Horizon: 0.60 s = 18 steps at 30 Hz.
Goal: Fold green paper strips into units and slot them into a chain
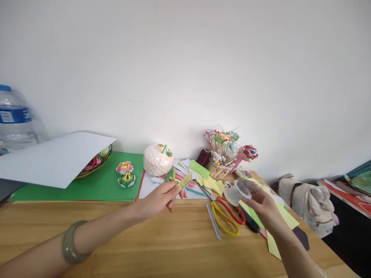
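Note:
My left hand (160, 199) pinches a folded strip of yellow-green paper (185, 180) between thumb and fingers, over the near edge of the white sheet. Off to the right, my right hand (262, 202) grips a small translucent plastic cup (233, 194), tilted on its side. Whatever the cup holds cannot be made out. Just below and left of the cup lie scissors (226, 220) with one yellow and one red handle loop. A narrow white paper strip (213, 221) rests alongside them. Under my right hand are yellow and green paper pieces (282, 218) and a dark-handled tool (251, 222).
Paper flowers (126, 179) sit on a green sheet (116, 195). Behind stand a wrapped white coconut (158, 162), a maroon thread spool (203, 157) and a basket (216, 170) of stick-mounted flowers. A large white sheet (55, 156) and water bottle (14, 119) are left; a backpack (308, 204) is right.

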Each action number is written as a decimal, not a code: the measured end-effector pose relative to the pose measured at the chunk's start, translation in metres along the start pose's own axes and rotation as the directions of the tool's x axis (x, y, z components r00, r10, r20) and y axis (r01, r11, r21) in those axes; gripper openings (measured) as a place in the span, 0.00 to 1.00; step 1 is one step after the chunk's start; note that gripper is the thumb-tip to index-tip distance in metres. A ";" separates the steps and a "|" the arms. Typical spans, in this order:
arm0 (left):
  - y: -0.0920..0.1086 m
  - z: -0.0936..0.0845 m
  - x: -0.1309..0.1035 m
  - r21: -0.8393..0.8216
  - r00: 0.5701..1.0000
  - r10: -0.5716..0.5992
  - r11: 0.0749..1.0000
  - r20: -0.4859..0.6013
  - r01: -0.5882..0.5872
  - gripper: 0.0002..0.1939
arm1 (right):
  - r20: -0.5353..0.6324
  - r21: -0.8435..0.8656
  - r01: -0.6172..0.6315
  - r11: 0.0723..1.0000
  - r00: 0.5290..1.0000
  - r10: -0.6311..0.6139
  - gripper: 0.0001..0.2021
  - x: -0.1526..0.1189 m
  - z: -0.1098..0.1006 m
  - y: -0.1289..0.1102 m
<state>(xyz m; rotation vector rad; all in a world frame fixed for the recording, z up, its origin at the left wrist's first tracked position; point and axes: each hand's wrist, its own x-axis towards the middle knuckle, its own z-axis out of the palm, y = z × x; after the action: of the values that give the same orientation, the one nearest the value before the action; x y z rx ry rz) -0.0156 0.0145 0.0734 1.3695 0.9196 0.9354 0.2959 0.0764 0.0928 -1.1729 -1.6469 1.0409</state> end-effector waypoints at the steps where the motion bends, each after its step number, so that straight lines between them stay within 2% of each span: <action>1: 0.001 0.001 0.000 -0.015 1.000 0.012 1.000 -0.012 -0.012 0.27 | 0.062 0.013 -0.007 1.000 0.998 0.007 0.26 -0.007 0.013 -0.003; 3: 0.002 0.004 -0.001 -0.031 0.999 0.031 0.999 -0.032 -0.032 0.27 | 0.190 0.027 -0.027 0.999 0.982 0.022 0.27 -0.018 0.038 -0.007; 6: 0.003 0.006 -0.002 -0.024 0.999 0.037 0.999 -0.010 -0.037 0.27 | 0.238 -0.017 0.059 0.998 0.970 -0.053 0.24 -0.024 0.070 -0.011; 9: 0.005 0.006 -0.005 -0.013 0.999 0.028 1.000 0.022 -0.028 0.26 | 0.282 -0.129 0.187 0.974 0.948 -0.144 0.21 -0.023 0.090 -0.012; 14: 0.005 0.002 -0.006 0.091 0.994 -0.021 0.996 0.105 0.012 0.25 | 0.321 -0.248 0.328 0.912 0.916 -0.242 0.21 -0.023 0.104 -0.011; 18: 0.003 -0.002 -0.005 0.139 0.991 -0.036 0.990 0.129 0.018 0.23 | 0.351 -0.291 0.364 0.885 0.901 -0.255 0.23 -0.025 0.107 -0.007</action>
<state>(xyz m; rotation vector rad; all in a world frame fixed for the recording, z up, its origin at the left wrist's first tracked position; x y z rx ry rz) -0.0193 0.0106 0.0762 1.5133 0.9128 0.7631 0.1985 0.0342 0.0629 -0.9449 -2.2543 0.7628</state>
